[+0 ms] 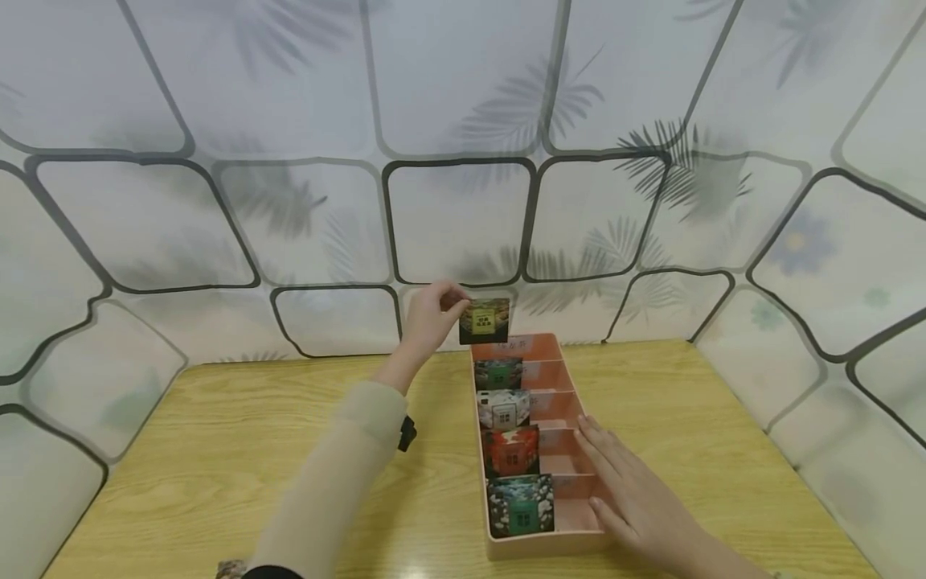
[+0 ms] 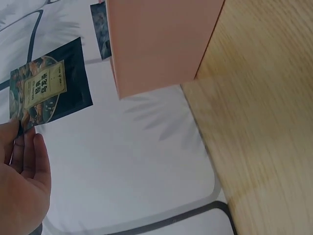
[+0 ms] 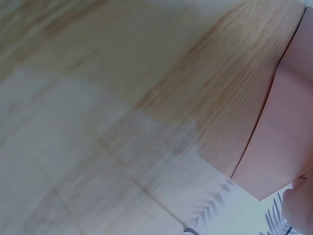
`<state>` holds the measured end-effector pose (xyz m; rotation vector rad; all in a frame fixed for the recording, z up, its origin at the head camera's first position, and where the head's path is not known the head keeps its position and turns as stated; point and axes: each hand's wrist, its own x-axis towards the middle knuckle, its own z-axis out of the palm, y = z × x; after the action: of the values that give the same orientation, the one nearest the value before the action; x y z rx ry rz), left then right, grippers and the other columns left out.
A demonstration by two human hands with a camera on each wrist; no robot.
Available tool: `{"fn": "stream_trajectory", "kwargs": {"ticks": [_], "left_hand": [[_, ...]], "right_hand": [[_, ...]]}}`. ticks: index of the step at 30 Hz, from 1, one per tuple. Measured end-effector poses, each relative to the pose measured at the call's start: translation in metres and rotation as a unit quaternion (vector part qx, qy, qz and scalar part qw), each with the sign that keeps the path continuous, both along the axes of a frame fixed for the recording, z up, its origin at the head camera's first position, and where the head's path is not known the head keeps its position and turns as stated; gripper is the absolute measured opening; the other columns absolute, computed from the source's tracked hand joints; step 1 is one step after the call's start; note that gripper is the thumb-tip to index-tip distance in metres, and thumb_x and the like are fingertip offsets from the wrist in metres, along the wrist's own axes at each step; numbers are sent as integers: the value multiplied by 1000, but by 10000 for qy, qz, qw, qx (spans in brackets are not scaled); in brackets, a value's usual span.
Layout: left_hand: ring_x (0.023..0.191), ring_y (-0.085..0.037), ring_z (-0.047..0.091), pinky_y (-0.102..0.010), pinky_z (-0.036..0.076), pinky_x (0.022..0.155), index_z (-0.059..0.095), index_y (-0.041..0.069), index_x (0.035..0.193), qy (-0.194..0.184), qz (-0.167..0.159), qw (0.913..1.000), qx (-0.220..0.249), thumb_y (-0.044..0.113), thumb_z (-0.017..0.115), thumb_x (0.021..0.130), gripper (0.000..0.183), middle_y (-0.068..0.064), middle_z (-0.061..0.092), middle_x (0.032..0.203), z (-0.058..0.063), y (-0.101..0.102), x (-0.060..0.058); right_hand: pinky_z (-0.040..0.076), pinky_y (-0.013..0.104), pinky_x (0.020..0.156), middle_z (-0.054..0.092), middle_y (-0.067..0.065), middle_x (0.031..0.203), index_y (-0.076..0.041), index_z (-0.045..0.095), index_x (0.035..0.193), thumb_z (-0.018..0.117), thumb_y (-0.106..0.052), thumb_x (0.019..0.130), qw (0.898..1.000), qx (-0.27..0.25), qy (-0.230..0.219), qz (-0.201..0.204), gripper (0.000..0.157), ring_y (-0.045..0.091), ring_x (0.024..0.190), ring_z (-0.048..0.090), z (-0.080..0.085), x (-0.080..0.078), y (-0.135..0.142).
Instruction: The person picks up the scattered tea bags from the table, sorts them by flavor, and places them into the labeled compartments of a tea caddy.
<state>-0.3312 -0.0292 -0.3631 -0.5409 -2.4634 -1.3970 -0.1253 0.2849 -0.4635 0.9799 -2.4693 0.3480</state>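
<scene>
My left hand (image 1: 432,318) pinches a dark tea sachet (image 1: 485,321) with a yellow label by its corner, above the far end of a pink divided box (image 1: 506,547). In the left wrist view the sachet (image 2: 51,85) hangs beside the box wall (image 2: 156,44), its printed front showing. My right hand (image 1: 637,490) rests along the box's right side, fingers extended at the rim. Inside the box, from far to near, stand a dark green sachet (image 1: 497,373), a white one (image 1: 503,408), a red one (image 1: 512,451) and a green floral one (image 1: 521,505), each in its own compartment.
The box stands on a wood-grain table (image 1: 239,434). Behind it rises a pale patterned backdrop (image 1: 463,217) with leaf prints. Part of another small packet (image 1: 231,569) shows at the near edge, beside my left sleeve (image 1: 325,482).
</scene>
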Motion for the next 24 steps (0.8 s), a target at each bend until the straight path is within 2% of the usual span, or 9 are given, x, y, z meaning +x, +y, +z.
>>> {"fn": "stream_trajectory", "kwargs": {"ticks": [5,11,17,24], "left_hand": [[101,-29,73,-43,60,96,75,5,110,93,-12,9997,204,10,70,103,10,-15,77,108,-7,10,0],[100,-29,74,-42,61,94,75,4,109,201,-9,9995,261,10,72,102,9,-14,77,107,-16,20,-1],[100,-29,73,-42,61,93,75,4,109,135,-137,9993,333,9,71,103,9,-14,76,107,-24,25,1],[99,-31,73,-44,61,94,74,2,108,-56,-219,9993,307,7,70,103,8,-17,76,106,-32,23,2]], "right_hand": [[3,18,133,38,23,169,4,36,162,70,-23,95,9997,134,-140,-117,80,13,167,13,-1,1,0],[4,19,133,36,21,171,5,37,161,69,-24,96,9999,92,-74,-93,78,15,166,16,1,2,-1],[2,17,133,28,16,175,5,37,161,71,-21,94,9994,204,-238,-154,80,12,167,11,-1,3,0],[4,18,133,26,14,176,6,39,160,69,-22,95,9998,94,-153,-83,77,14,167,15,0,2,0]]}}
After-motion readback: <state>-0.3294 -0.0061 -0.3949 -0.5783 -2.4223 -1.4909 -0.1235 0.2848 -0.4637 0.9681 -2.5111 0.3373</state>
